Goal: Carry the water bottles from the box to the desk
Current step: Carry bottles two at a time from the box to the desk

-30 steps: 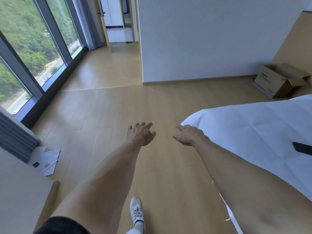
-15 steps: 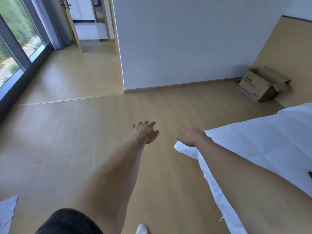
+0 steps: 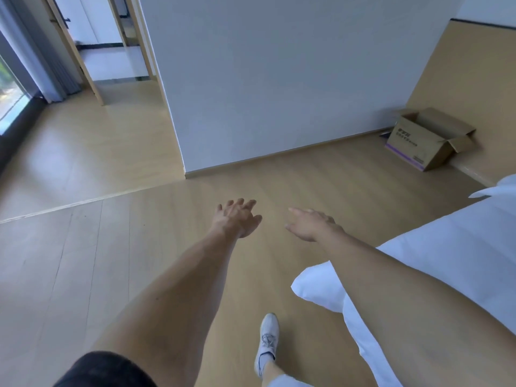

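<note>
One open brown cardboard box (image 3: 427, 139) with purple trim is sitting far right by the wall; left hand (image 3: 237, 219) and right hand (image 3: 310, 224) are reaching out empty, fingers loosely spread.

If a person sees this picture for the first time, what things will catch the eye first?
First, the two bare arms stretched forward over the wooden floor, with the left hand and the right hand open and empty in the middle. Next, the open cardboard box on the floor at the far right, in the corner, and the white bed along the right edge.
</note>
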{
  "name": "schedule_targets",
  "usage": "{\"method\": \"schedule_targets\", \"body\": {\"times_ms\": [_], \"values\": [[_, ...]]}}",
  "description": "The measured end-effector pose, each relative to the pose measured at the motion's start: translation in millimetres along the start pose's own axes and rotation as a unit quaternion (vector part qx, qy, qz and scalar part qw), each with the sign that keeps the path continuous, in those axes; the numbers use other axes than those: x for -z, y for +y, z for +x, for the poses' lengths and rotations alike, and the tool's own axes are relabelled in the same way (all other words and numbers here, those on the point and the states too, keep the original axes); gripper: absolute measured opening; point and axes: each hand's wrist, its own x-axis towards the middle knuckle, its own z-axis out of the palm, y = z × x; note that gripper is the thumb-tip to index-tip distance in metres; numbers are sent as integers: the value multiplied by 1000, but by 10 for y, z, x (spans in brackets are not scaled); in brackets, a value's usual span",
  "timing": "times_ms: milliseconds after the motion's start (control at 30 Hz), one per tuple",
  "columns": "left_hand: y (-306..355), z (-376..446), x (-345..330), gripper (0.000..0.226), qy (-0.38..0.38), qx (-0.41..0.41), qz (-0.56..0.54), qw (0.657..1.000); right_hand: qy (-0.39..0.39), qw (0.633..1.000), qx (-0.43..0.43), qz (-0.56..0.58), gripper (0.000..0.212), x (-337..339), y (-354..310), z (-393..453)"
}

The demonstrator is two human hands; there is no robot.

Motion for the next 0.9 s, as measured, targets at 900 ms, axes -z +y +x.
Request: {"method": "schedule_targets", "body": {"times_ms": [900], "values": [[1357, 5374, 1327, 61, -42, -187, 47, 980, 29, 983, -172, 50, 58, 2122, 1428, 4322]]}}
